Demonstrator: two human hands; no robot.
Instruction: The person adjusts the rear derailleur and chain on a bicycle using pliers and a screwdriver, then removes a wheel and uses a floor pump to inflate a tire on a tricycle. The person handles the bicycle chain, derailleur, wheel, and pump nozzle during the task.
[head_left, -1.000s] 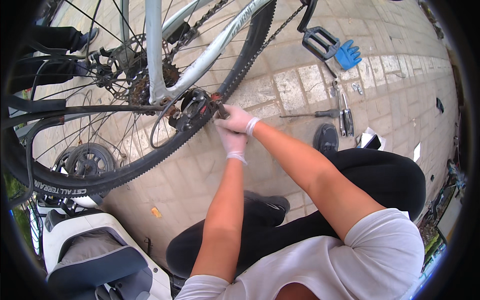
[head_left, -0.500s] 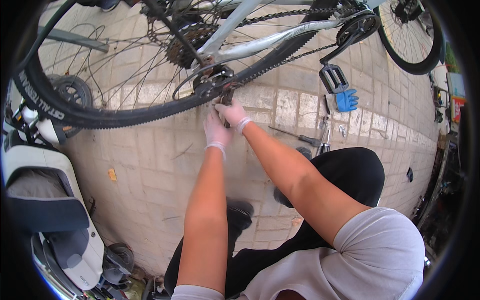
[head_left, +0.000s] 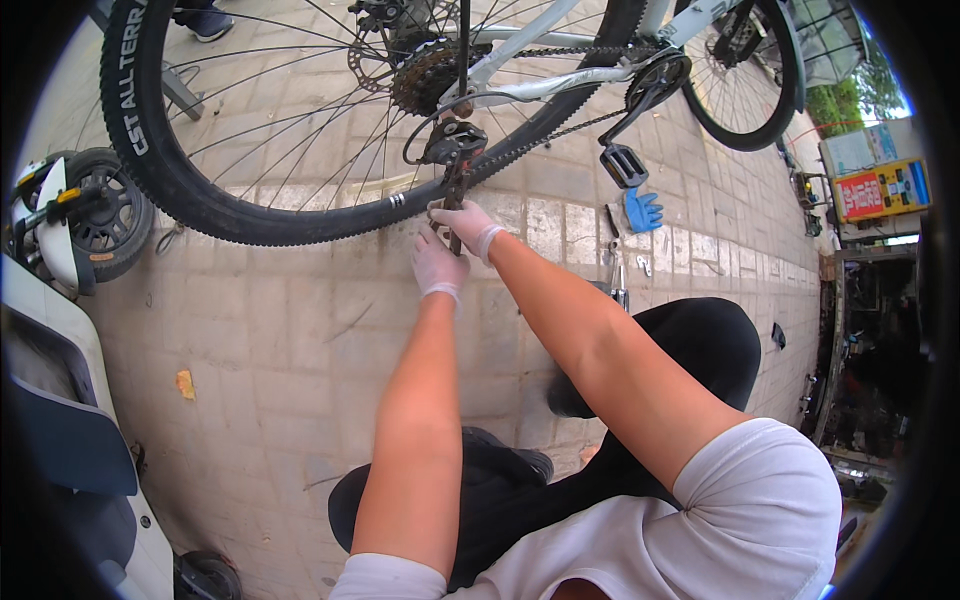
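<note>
A white-framed bicycle (head_left: 560, 88) stands across the top of the view, its rear wheel toward me. Its rear derailleur (head_left: 456, 145) hangs below the cassette (head_left: 432, 78), with the cage pointing down. My right hand (head_left: 468, 228), in a thin translucent glove, grips the lower part of the cage. Just below and to the left, my left hand (head_left: 438, 266), gloved the same way, has its fingers closed at the cage's bottom end. The fingertips of both hands are partly hidden. The chain (head_left: 560, 148) runs from the derailleur to the crank and pedal (head_left: 624, 166).
On the paving to the right lie a blue glove (head_left: 642, 211), a small metal part (head_left: 644, 266) and hand tools (head_left: 619, 285). A white scooter (head_left: 85, 400) stands at the left, a small black wheel (head_left: 105, 212) beyond it. Cluttered shelving (head_left: 880, 350) lines the right side.
The view has shifted, showing more at the right, including a red-and-yellow sign. Both hands stay at the derailleur cage, which now points down more steeply. My right forearm now covers the screwdriver.
</note>
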